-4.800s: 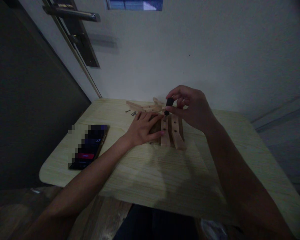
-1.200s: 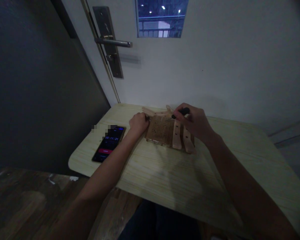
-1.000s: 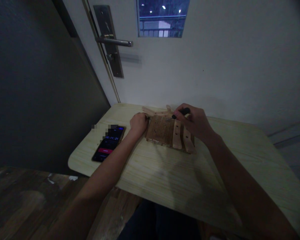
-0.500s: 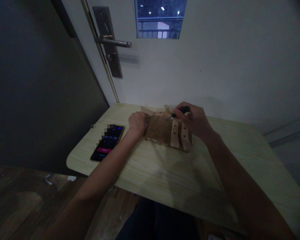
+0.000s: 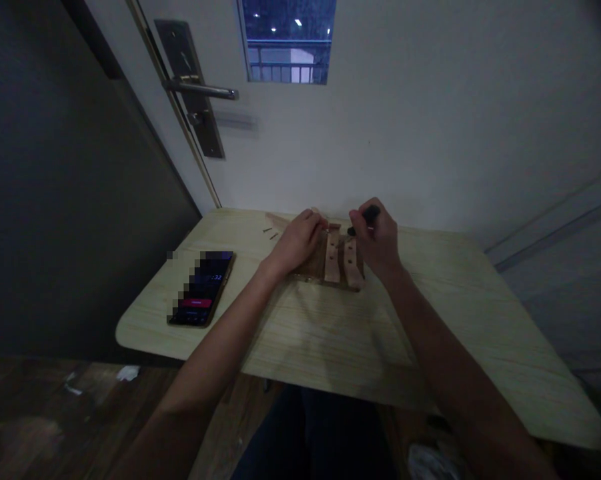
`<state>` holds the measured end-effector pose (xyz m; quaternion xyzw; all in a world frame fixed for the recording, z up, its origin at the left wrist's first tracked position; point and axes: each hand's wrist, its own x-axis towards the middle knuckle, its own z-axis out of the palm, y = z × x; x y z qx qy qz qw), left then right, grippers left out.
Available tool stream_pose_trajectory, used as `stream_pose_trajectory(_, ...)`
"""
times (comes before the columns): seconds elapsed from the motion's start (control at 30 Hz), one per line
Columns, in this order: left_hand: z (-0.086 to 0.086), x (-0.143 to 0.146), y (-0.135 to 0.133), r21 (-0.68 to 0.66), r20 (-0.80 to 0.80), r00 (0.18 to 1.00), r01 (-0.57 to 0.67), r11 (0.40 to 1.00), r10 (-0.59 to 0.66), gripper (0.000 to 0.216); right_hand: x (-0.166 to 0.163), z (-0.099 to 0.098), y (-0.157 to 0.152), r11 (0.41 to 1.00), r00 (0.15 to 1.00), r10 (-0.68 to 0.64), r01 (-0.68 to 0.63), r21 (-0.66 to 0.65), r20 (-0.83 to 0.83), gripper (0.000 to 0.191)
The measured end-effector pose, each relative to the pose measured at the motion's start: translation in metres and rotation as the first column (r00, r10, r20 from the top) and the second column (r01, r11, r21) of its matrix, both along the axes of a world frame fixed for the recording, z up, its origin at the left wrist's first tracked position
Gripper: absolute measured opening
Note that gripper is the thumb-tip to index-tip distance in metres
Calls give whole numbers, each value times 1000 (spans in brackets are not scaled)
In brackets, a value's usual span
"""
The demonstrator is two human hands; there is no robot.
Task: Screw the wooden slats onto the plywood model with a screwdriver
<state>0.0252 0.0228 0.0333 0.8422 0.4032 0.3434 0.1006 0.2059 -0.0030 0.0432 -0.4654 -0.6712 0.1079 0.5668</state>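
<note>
A brown wooden board [image 5: 310,267] lies on the table, with two pale wooden strips [image 5: 332,267] across its right part. Dark holes show in the strips. My right hand [image 5: 381,239] is closed round the black handle of a screwdriver [image 5: 371,213], just above the right-hand strip; its tip is hard to make out. Over the board's left part, my left hand [image 5: 300,239] has its fingers pinched close to the far end of the left strip. What they hold, if anything, is too small to tell. Another pale wooden piece [image 5: 276,220] lies behind, partly hidden by my left hand.
Two small screws [image 5: 270,233] lie on the table [image 5: 275,347] left of my left hand. A phone [image 5: 203,290] with a lit screen rests further left. Behind the table stands a white door [image 5: 405,120] with a metal handle [image 5: 205,89].
My left hand has moved right, from beside the board to over it, uncovering two screws. My right hand still holds the screwdriver, its shaft now less visible. The view has shifted right.
</note>
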Motion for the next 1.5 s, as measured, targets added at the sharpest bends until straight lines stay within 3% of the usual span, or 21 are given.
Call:
stream_pose_trajectory(0.13,-9,3,-3,-25,116,991,74,997,-71,18,0,-10,-13,989,988,-133,138,56,-74,34)
stream_pose_trajectory(0.27,-16,-5,-3,-17,133,978,164,986,-160,16,-2,-18,-16,983,980,-158,168,74,-125,39)
stream_pose_trajectory(0.53,-28,-3,-4,49,203,966,152,987,-159,17,-2,-29,-17,990,989,-102,112,84,-110,30)
stream_pose_trajectory(0.77,-35,3,-4,-21,286,948,151,988,-138,10,6,-36,-11,996,993,-64,71,62,-99,31)
stream_pose_trajectory(1.0,-39,3,-2,-12,269,948,179,984,-169,12,5,-44,-3,996,982,-13,29,85,-186,36)
stream_pose_trajectory(1.5,-41,3,-4,-39,237,948,229,973,-214,13,6,-49,2,989,959,-36,74,125,-280,33)
